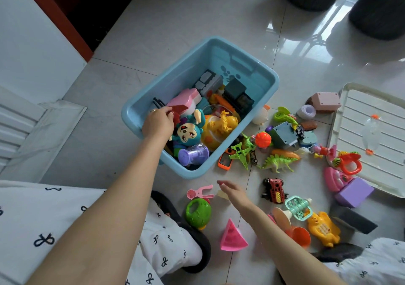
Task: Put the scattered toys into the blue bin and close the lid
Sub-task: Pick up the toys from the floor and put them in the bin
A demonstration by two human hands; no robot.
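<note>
Toy sorting on the floor, part-way through.

The left hand (158, 124) reaches over the blue bin (268, 91), fingers pinching a dark red toy (178, 109) above the pile, apparently to drop it in. The right hand (234, 191) hovers with fingers relaxed and empty near the pink figure (200, 192), likely its next pick. The lid (370, 135) lies aside at the floor's right edge, keeping the bin open.

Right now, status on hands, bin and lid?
Left hand over bin, gripping red toy. Right hand open, reaching along the floor. Many toys still out. Lid off, lying right of the toys.
</note>
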